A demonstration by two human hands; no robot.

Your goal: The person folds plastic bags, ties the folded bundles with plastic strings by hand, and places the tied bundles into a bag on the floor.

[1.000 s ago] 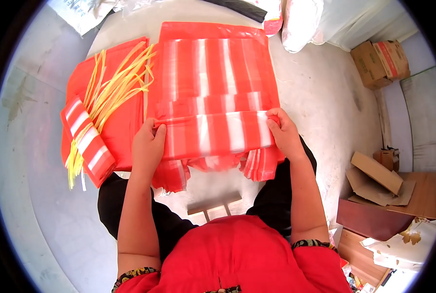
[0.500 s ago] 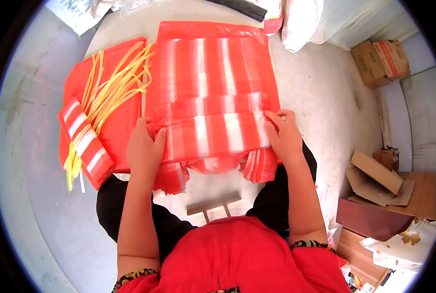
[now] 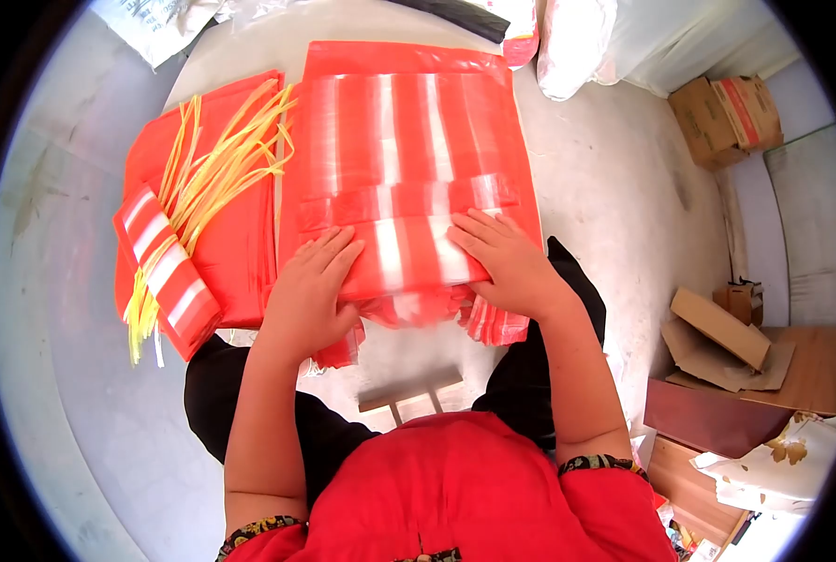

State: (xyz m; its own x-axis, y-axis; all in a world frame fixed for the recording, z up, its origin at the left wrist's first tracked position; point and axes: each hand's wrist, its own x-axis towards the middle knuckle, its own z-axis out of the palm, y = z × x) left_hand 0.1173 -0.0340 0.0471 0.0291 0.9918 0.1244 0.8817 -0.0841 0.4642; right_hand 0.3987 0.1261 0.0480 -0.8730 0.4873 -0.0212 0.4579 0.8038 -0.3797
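Red-and-white striped plastic bags (image 3: pixel 408 131) lie in a flat stack in front of me, with a folded-over band across the near part. My left hand (image 3: pixel 313 290) rests on the near left of that band, palm down, fingers stretched out. On the near right side my right hand (image 3: pixel 504 262) lies flat with its fingers extended. Gathered bag ends hang over the near edge between and beside my wrists. To the left, yellow strips (image 3: pixel 216 178) lie loose over a red plastic stack (image 3: pixel 240 244). A rolled striped bundle (image 3: pixel 167 272), tied with yellow strip, sits beside them.
A long black object (image 3: pixel 460 17) lies at the far edge of the pale table (image 3: pixel 249 56). Cardboard boxes (image 3: pixel 727 117) stand at the right wall, and an opened carton (image 3: pixel 727 347) sits on a brown cabinet nearer me. A small wooden stool (image 3: pixel 408 393) is between my legs.
Both hands have moved inward from the side edges of the folded band onto its top. Their fingers, bent at the edges before, now lie flat.
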